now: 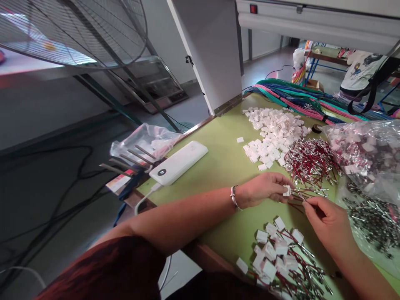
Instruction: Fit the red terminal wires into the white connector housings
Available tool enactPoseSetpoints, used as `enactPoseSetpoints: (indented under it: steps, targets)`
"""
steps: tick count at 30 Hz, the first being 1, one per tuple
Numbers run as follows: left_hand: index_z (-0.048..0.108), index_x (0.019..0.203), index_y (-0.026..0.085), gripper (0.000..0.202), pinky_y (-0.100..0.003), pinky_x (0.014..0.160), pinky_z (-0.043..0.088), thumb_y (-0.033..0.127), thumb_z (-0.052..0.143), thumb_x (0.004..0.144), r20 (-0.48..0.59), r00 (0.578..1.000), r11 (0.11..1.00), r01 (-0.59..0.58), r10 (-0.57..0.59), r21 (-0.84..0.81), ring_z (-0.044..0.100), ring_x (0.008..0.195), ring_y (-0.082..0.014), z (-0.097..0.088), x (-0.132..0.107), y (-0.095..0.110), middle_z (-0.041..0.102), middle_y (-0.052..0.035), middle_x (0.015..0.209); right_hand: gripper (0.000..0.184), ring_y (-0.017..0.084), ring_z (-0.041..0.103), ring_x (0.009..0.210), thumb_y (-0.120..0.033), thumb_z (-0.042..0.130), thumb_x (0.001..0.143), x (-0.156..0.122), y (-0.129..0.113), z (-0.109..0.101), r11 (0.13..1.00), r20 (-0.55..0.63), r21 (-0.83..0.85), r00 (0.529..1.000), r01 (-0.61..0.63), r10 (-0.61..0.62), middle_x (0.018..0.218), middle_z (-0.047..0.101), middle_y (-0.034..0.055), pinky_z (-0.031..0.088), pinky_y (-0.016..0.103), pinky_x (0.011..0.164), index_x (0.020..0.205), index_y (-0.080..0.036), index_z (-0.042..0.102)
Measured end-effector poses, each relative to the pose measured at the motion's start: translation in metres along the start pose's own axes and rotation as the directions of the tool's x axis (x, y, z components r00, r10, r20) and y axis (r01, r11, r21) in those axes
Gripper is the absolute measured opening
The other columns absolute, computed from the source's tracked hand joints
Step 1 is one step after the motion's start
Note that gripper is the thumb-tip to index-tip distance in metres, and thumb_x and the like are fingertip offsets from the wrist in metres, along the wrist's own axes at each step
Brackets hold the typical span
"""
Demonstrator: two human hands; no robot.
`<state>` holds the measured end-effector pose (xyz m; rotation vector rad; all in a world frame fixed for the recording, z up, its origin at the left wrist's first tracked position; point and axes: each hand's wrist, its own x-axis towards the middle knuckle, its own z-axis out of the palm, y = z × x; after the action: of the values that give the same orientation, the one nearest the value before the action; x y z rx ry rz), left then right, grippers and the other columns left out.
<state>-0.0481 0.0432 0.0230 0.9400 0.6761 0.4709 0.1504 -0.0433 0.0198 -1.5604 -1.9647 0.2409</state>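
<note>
- White connector housing [286, 191]: pinched at the fingertips of the left grip [267, 189], raised over the desk [218, 162].
- Left grip: narrow, thumb and fingers closed on the housing, which sits at the outer end of the hand and faces the other hand.
- Right grip [328, 218]: narrow, thumb and forefinger together on a thin wire lead [303, 198], just beside the housing; whether the lead's tip enters the housing cannot be told.
- Beyond the hands: a heap of red leads with metal terminals [312, 160], touching a larger heap of loose white housings [275, 129].
- On the near side of the hands: a pile of white housings with red leads attached [275, 254].
- Right of the hands: a clear plastic bag of white and red parts [365, 146], near dark-and-silver terminal pieces [373, 216] on plastic.
- Left side: a white power bank [181, 162] with cable, well apart from the hands.
- Far edge: bundled green, blue and pink wires [290, 98].
</note>
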Motion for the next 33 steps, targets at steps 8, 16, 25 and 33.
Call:
enactPoseSetpoints:
  steps: [8,16,25,33]
  targets:
    - [0.070,0.102,0.014,0.031,-0.022,0.055,0.041,0.015,0.072,0.070,-0.014,0.998,0.997,-0.060,0.060,0.055,0.056,0.054,-0.0072,-0.005,0.005,-0.007,0.063,0.0021,0.063,0.019,0.017,0.061,0.070,-0.020,0.049,0.092,0.000,-0.002,-0.002,0.940,-0.019,-0.252,0.970,0.231,-0.244,0.072,0.065,0.0038,0.044,0.029,0.067,0.079,-0.018,0.063]
    - [0.071,0.088,0.012,0.015,-0.022,0.058,0.040,0.019,0.074,0.074,0.029,1.000,0.999,0.005,-0.004,-0.036,0.055,0.055,-0.0062,-0.004,0.005,-0.012,0.063,0.0015,0.063,0.015,0.013,0.058,0.064,-0.019,0.049,0.093,-0.002,-0.002,0.003,0.974,0.007,-0.095,0.978,0.207,-0.207,0.070,0.063,0.0004,0.042,0.026,0.061,0.082,-0.019,0.060]
    - [0.070,0.085,0.011,0.022,-0.022,0.056,0.041,0.025,0.078,0.071,0.064,0.996,0.998,0.056,-0.055,-0.022,0.057,0.057,-0.0063,-0.005,0.005,-0.010,0.067,-0.0006,0.070,0.027,0.015,0.049,0.064,-0.015,0.049,0.092,-0.001,-0.007,-0.001,0.880,-0.036,-0.363,0.939,0.306,-0.341,0.064,0.055,0.0016,0.035,0.028,0.060,0.066,-0.020,0.054]
    - [0.066,0.080,0.012,0.038,-0.019,0.048,0.041,0.038,0.085,0.061,0.155,0.982,0.994,0.110,-0.110,0.010,0.061,0.053,-0.0077,-0.002,0.004,-0.015,0.067,0.0004,0.064,0.030,0.017,0.044,0.064,-0.008,0.045,0.090,-0.007,-0.015,0.006,0.849,0.031,-0.397,0.930,0.348,-0.367,0.063,0.052,0.0032,0.030,0.030,0.058,0.064,-0.020,0.052]
